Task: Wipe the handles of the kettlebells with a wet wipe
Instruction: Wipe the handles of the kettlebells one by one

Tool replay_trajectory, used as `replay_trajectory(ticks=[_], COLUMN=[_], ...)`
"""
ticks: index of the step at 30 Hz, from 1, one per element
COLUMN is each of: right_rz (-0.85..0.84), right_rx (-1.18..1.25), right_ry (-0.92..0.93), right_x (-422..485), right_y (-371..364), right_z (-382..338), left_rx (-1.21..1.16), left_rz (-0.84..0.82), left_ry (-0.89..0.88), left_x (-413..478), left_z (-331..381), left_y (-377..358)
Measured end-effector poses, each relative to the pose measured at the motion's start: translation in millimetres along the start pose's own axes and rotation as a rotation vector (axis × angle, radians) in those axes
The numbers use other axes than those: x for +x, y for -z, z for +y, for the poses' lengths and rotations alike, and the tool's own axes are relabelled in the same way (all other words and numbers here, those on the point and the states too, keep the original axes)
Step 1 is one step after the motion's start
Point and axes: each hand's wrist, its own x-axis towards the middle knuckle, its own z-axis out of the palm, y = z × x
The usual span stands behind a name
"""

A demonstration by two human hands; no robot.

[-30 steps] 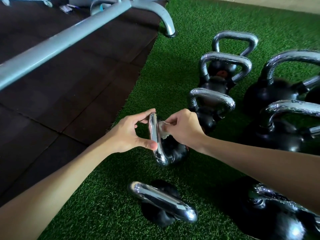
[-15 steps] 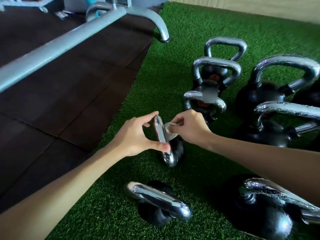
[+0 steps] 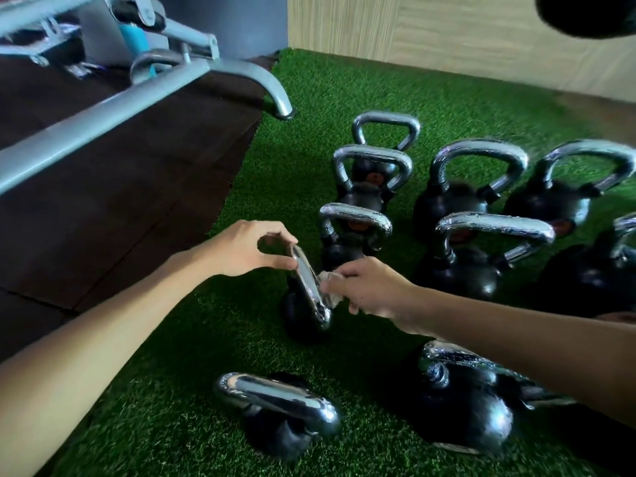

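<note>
Your left hand (image 3: 247, 251) pinches the handle's (image 3: 309, 287) far end between thumb and fingertip to steady the kettlebell (image 3: 298, 316), while your right hand (image 3: 373, 287), curled round the wet wipe (image 3: 330, 298), presses it against the handle's right side.
</note>
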Motion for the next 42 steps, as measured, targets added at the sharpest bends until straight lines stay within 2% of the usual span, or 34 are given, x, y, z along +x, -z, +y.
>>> replay_trajectory(ticks=[4, 7, 13, 18, 24, 29, 35, 40, 42], right_rz=[0.121, 0.14, 0.039, -0.099, -0.131, -0.056, 0.015, 0.337, 0.395], right_rx=[-0.255, -0.294, -0.357, -0.485, -0.556, -0.572, -0.477, -0.605, -0.67], right_ry=[0.098, 0.154, 0.169, 0.286, 0.353, 0.382, 0.317, 0.352, 0.366], right_x=[-8.2, -9.4, 5.4, 16.4, 21.0, 6.8, 15.4, 31.3, 36.2], right_y=[-11.7, -14.0, 19.0, 31.5, 41.0, 25.7, 56.0, 88.5, 101.7], right_z=[4.8, 12.0, 14.3, 6.1, 0.8, 11.1, 1.0, -19.9, -36.7], left_rx=[-0.09, -0.056, -0.099, -0.223, -0.275, -0.237, -0.124, -0.045, -0.001], left_rz=[0.038, 0.119, 0.346, 0.369, 0.373, 0.318, -0.048, 0.069, 0.078], left_ry=[-0.009, 0.009, 0.101, 0.088, 0.057, 0.002, 0.035, -0.046, -0.07], left_x=[-3.6, -7.9, -32.0, -50.1, -60.4, -66.8, -38.6, 46.3, 79.7], left_z=[2.0, 2.4, 7.4, -4.5, -4.9, -6.2, -17.2, -8.8, 4.4], left_y=[-14.4, -24.0, -48.4, -50.4, -53.0, -47.5, 11.9, 33.2, 28.0])
